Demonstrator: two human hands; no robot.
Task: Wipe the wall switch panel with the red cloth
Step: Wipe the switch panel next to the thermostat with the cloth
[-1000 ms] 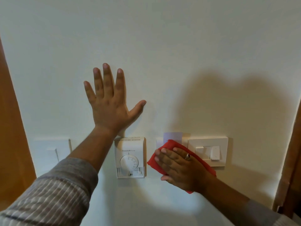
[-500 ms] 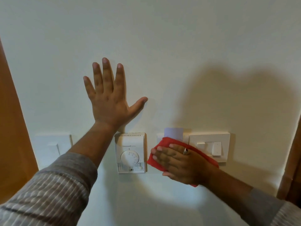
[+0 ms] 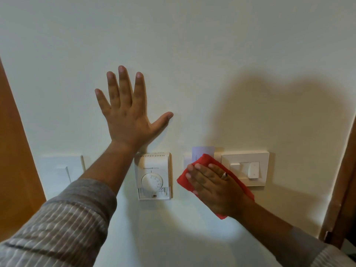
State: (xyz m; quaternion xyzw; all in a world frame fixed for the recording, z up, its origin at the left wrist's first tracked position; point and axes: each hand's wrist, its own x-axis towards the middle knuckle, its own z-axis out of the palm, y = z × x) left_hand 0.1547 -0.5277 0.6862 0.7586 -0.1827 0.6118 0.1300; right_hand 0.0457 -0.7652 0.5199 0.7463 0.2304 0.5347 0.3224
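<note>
My right hand [image 3: 213,185] lies flat on the red cloth [image 3: 204,160] and presses it against the wall, covering most of a small panel with a pale card [image 3: 202,150] in its slot. Just to the right, the white wall switch panel [image 3: 245,168] shows its rocker switches; the cloth's edge overlaps its left border. My left hand [image 3: 127,112] is spread flat on the bare wall above the thermostat, fingers apart and holding nothing.
A white dial thermostat [image 3: 154,176] hangs between my two arms. Another white plate [image 3: 57,170] sits on the wall at the left, next to an orange-brown wooden surface [image 3: 13,141]. A brown wooden frame [image 3: 342,180] borders the right edge.
My right hand with the cloth has shifted slightly, staying over the card panel beside the switch panel. My left hand has stayed flat on the wall.
</note>
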